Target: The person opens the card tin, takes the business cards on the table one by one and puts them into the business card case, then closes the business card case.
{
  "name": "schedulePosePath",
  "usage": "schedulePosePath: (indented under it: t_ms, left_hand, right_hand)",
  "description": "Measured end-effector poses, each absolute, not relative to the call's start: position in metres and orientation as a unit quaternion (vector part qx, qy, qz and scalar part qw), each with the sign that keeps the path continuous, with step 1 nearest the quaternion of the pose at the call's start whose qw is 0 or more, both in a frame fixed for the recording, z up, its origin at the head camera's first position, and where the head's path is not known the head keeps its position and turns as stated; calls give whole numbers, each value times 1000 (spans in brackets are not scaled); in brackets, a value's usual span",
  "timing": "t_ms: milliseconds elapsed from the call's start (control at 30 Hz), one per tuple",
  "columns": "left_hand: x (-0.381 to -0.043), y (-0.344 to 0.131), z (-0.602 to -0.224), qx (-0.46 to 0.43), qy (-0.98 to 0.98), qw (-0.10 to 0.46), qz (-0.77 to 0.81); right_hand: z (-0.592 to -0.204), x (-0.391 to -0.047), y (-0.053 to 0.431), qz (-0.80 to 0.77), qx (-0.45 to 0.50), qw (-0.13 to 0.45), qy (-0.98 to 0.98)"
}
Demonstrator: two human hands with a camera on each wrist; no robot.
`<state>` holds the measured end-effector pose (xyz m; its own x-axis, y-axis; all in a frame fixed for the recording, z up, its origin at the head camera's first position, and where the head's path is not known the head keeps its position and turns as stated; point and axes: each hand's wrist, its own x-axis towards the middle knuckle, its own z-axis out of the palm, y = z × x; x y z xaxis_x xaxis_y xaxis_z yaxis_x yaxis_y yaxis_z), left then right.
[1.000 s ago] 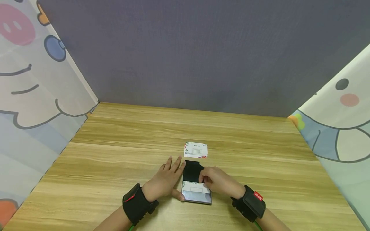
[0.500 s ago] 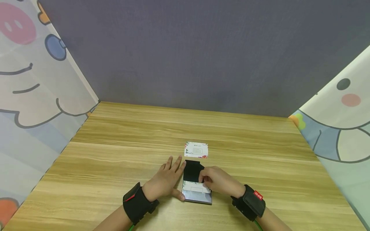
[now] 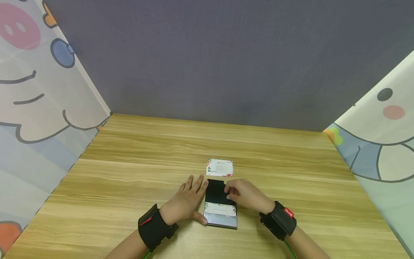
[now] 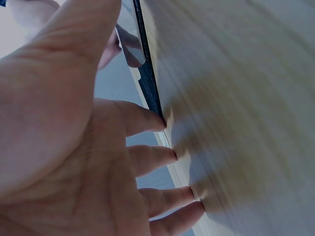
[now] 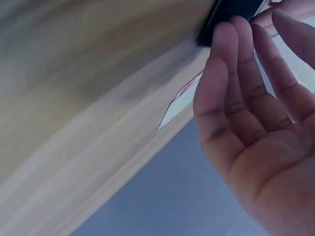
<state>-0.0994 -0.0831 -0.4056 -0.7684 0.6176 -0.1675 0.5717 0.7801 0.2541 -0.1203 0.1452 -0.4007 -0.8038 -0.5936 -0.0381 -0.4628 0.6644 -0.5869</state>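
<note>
In the head view a business card case (image 3: pixel 215 192) lies open on the wooden table, its upper part black and its lower part silvery. A white floral-printed card (image 3: pixel 220 209) sits in it, partly behind the silvery lower part. My left hand (image 3: pixel 185 202) is spread beside the case, thumb and index finger at its left edge. Over the right edge of the black part is my right hand (image 3: pixel 244 194), its fingers loosely bent with nothing visible in them. The right wrist view shows those fingertips close to the case's black edge (image 5: pixel 229 17).
A second floral business card (image 3: pixel 219 167) lies flat on the table (image 3: pixel 145 144) just beyond the case. A dark grey panel (image 3: pixel 207 61) rises behind the table's far edge. Cartoon-printed sheets (image 3: pixel 42 90) stand at both sides.
My right hand has moved slightly up and away from the card in the case, so more of that card shows. The left hand and the case have stayed put.
</note>
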Motion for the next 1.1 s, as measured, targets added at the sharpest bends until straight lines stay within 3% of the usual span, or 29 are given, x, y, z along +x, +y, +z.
schedulePosePath:
  t_ms: [300,1100]
  left_hand:
    - [-99,-83,-406,318,936,120,89]
    - [-99,-83,-404,315,936,129,91]
  right_hand:
    - [-400,-138,147,-259,-235,60,935]
    - [-403,-181,146,-257,-186,18,948]
